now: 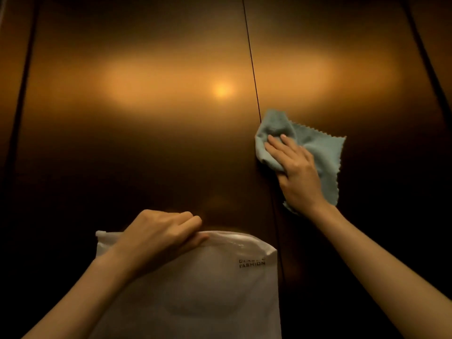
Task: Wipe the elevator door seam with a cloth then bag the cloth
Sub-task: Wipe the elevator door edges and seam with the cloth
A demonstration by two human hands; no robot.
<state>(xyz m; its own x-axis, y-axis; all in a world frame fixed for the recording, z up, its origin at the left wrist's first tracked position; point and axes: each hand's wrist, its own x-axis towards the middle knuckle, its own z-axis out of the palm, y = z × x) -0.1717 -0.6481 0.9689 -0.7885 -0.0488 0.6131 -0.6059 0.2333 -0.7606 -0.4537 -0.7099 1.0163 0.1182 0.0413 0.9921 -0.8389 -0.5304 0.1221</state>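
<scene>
A dark vertical door seam point(252, 62) runs down between two bronze elevator door panels. My right hand point(296, 170) presses a pale blue-green cloth point(322, 150) with zigzag edges flat against the door, right over the seam and mostly on the right panel. My left hand point(161, 234) grips the top edge of a frosted white plastic bag point(208, 289) printed with the word FASHION, held low in front of the left panel. The seam's lower stretch is hidden behind the cloth and my right hand.
The left door panel point(146, 94) shows a warm orange light reflection. Dark vertical frame edges point(22, 94) stand at the far left, and a second frame edge point(425, 57) at the far right. The lower parts of the doors are in deep shadow.
</scene>
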